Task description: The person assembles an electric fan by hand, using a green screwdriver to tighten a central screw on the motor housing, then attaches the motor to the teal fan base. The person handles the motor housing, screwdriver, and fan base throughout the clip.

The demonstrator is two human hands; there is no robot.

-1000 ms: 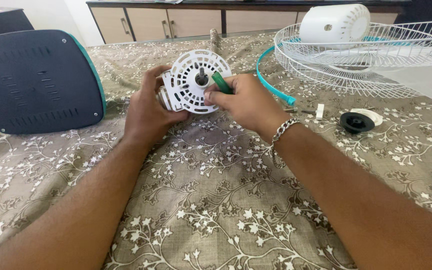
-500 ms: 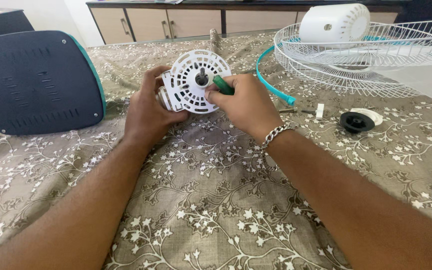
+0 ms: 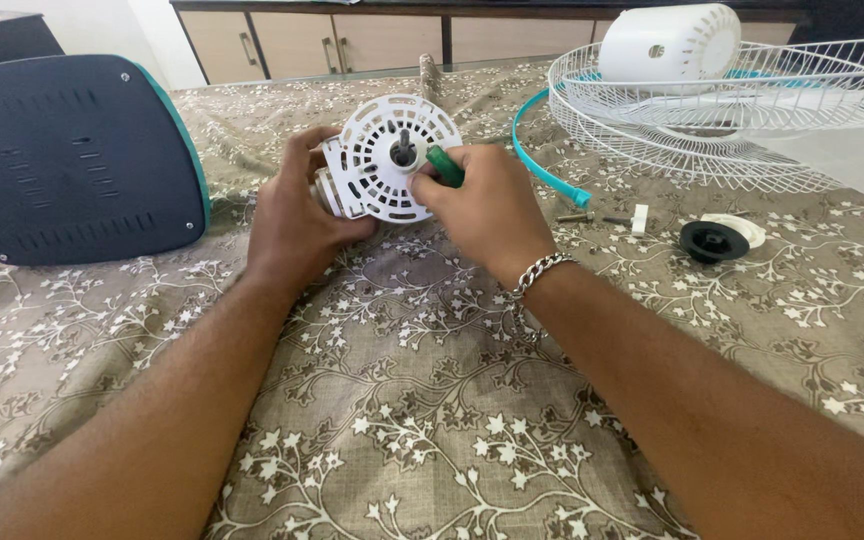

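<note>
My left hand [image 3: 295, 222] grips a white round fan motor housing [image 3: 384, 165] from the left and holds it on edge above the cloth. Its slotted face looks at me, with a dark shaft at the middle. My right hand [image 3: 487, 205] is closed around a screwdriver with a green handle [image 3: 445, 166], whose tip is pressed to the right side of the housing's face. A silver chain bracelet sits on my right wrist.
A dark blue fan base [image 3: 67, 160] with a teal edge lies at left. White wire fan guards [image 3: 742, 110] with a white motor cover [image 3: 667, 45] lie at back right, a teal ring [image 3: 542, 170] beside them. A black round nut [image 3: 712, 242], screws and a small white clip lie at right.
My right wrist has turned with the screwdriver, and the bracelet has slid along the wrist. The housing has shifted slightly up and left in view.
</note>
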